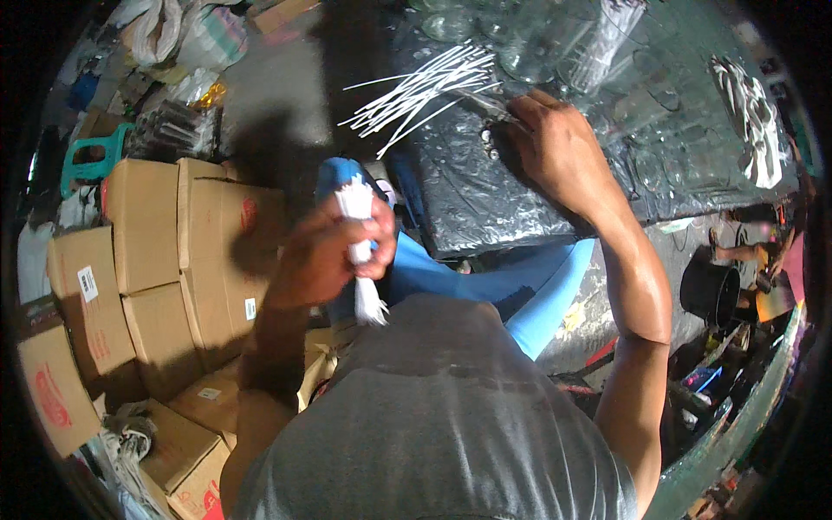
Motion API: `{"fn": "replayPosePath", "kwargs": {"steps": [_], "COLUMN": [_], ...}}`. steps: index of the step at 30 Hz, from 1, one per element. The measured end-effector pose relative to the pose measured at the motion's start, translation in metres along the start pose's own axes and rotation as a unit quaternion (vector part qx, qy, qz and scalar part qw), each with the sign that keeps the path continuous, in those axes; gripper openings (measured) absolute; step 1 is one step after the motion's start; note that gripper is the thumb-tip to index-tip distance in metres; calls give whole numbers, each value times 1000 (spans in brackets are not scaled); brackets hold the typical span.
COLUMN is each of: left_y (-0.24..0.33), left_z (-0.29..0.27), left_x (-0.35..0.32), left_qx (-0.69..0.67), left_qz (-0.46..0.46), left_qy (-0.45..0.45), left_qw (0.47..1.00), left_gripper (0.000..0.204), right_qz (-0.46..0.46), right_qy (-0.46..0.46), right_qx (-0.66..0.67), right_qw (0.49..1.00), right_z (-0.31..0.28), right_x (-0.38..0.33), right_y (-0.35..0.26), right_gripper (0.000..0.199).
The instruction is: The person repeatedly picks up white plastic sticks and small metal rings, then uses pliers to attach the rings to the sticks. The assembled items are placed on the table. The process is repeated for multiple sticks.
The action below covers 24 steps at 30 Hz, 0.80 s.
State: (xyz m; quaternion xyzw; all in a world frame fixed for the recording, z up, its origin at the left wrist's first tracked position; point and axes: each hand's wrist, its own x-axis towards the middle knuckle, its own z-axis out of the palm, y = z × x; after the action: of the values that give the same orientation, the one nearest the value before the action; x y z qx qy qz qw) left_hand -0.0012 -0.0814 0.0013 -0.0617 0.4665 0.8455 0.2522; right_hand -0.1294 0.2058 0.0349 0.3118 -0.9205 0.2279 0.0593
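Observation:
My left hand (pixel 334 247) is closed round a bundle of thin white wick-like strands (pixel 354 204), held upright in front of my body with loose ends at its foot. Over the black plastic-covered tabletop (pixel 485 212), my right hand (pixel 555 143) has its fingers curled about a slim pointed metal tool (pixel 487 104), of a kind I cannot make out. Its tips point left toward a loose pile of white strands (pixel 425 91), some jutting past the table's left edge. Small round metal pieces (pixel 490 146) lie beside my right fingers.
Clear glass jars (pixel 646 165) stand across the table's far and right parts. A wrapped white bundle (pixel 607 43) and looped white strands (pixel 750 130) lie among them. Cardboard boxes (pixel 147 225) are stacked at my left. On the right floor stands a black bucket (pixel 709 290), near another person's leg.

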Motion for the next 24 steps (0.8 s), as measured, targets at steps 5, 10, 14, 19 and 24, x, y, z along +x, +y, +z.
{"fn": "replayPosePath", "kwargs": {"steps": [5, 10, 14, 19, 24], "left_y": [-34, -31, -30, -27, -23], "left_z": [20, 32, 39, 39, 44], "left_x": [-6, -9, -6, -4, -4], "left_qx": [-82, -30, 5, -2, 37], "left_qz": [-11, 29, 64, 83, 117], "left_qy": [41, 82, 84, 75, 109], "left_qw": [996, 996, 994, 994, 986], "left_gripper": [11, 11, 9, 10, 11], "right_qz": [32, 64, 115, 160, 127], "right_qy": [25, 79, 58, -23, -40], "right_qx": [-25, 60, 232, 524, 586], "right_qw": [999, 993, 964, 836, 799], "right_z": [4, -6, -8, 20, 34], "right_x": [-1, -15, -27, -36, -32], "right_y": [-1, -20, -39, -64, -80], "right_gripper": [22, 15, 12, 12, 8]}}
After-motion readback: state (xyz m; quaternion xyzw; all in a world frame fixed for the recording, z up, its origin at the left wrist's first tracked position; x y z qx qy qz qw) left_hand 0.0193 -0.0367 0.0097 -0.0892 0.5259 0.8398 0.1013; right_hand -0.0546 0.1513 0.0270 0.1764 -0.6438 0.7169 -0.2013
